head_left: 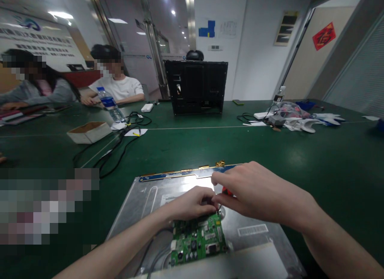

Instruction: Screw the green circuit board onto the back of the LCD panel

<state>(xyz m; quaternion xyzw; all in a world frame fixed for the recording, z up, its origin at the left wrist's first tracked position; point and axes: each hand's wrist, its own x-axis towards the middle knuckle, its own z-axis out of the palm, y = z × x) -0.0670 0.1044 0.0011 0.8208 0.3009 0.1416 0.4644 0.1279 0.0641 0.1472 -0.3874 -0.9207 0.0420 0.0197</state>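
A green circuit board [198, 241] lies on the metal back of a flat display panel [255, 247]. My right hand [258, 189] grips a screwdriver [227, 191], whose red and black handle shows partly between the fingers. Its thin shaft points down to the board's upper right corner, beside a round metal spot. Over the board's upper edge rests my left hand [193, 203], fingers curled together close to the screwdriver's tip. Whatever those fingertips pinch is hidden. Along the panel's far edge runs a narrow blue circuit strip [171, 175].
Across the green table [168, 147] stands a black monitor housing [196, 87]. To the left are an open box [89, 133], a water bottle [110, 105] and black cables [120, 141]; two people sit beyond. Gloves [300, 125] and plastic bags [288, 110] lie at the right.
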